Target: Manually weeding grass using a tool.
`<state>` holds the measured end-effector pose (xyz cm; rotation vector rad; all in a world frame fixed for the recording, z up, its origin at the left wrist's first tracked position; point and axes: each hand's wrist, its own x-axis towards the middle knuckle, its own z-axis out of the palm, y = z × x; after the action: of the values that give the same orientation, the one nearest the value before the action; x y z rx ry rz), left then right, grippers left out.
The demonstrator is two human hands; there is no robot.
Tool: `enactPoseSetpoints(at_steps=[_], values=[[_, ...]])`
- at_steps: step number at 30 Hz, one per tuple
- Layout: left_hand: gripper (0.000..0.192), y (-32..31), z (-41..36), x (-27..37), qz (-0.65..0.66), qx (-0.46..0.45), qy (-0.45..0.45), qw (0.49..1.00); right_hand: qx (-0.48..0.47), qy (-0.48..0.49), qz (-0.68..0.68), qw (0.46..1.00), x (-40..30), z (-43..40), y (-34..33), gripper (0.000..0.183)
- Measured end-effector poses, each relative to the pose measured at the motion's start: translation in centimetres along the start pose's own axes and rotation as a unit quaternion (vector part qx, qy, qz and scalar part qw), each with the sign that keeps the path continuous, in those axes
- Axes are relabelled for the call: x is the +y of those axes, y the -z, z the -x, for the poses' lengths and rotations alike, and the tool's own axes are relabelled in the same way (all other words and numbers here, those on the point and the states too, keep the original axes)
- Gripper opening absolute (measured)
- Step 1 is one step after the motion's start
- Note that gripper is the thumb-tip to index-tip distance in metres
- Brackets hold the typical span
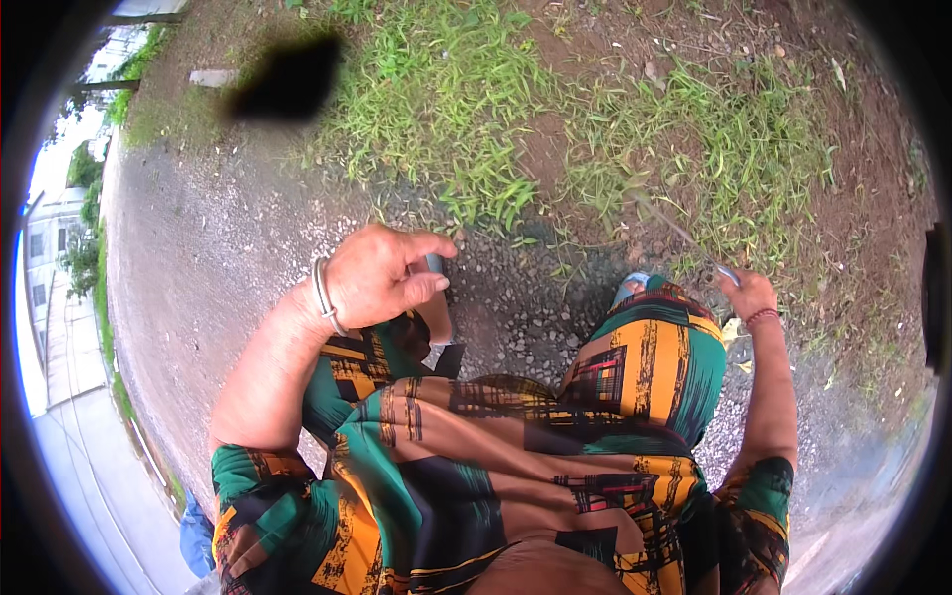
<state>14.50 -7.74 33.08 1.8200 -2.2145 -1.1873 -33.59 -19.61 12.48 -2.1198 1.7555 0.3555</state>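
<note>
My left hand (387,271) hovers over the gravel near my left knee, wearing a metal bangle (323,296) at the wrist. A gap shows between its forefinger and thumb, and nothing is visible in it; the other fingers are mostly hidden. Off to the right, my right hand (750,294) is closed around the end of a thin metal hand tool (688,236). The tool slants away to the upper left over the green grass (736,160). Its far end is blurred among the blades, so its shape is unclear.
Grass and weeds (439,82) grow in patches on brown soil (550,145) ahead. Loose gravel (513,305) lies between my patterned-cloth knees (643,357). A paved road (160,245) runs along the left, with buildings (56,245) beyond. A dark blurred blot covers part of the upper left.
</note>
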Motion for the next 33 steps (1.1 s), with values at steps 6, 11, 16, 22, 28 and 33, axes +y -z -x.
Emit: enactPoseSetpoints(at_steps=[6, 11, 16, 22, 28, 33], values=[[0.032, -0.2, -0.8, 0.5, -0.004, 0.000, -0.006, 1.000, -0.069, 0.033, -0.233, 0.969, -9.3, -4.3, 1.5, 0.049], [0.032, -0.1, -1.1, 0.8, -0.016, 0.009, -0.011, 1.000, -0.059, 0.086, -0.126, 0.986, -14.3, -9.4, 1.3, 0.052], [0.031, -0.2, -1.3, 0.6, 0.008, 0.010, -0.016, 1.000, 0.040, -0.058, -0.099, 0.993, -2.5, -7.1, 2.2, 0.046], [0.029, 0.2, -0.5, 1.1, 0.033, 0.022, -0.030, 0.999, 0.189, -0.117, -0.400, 0.889, 2.8, -5.7, 1.4, 0.037], [0.026, 0.3, -1.9, 2.3, 0.059, 0.010, -0.011, 0.998, 0.290, -0.073, -0.279, 0.913, 1.7, -3.1, -7.2, 0.027], [0.030, 0.4, -0.9, 1.6, 0.045, -0.003, 0.017, 0.999, 0.118, -0.303, -0.384, 0.864, -2.6, 7.3, -16.1, 0.057]])
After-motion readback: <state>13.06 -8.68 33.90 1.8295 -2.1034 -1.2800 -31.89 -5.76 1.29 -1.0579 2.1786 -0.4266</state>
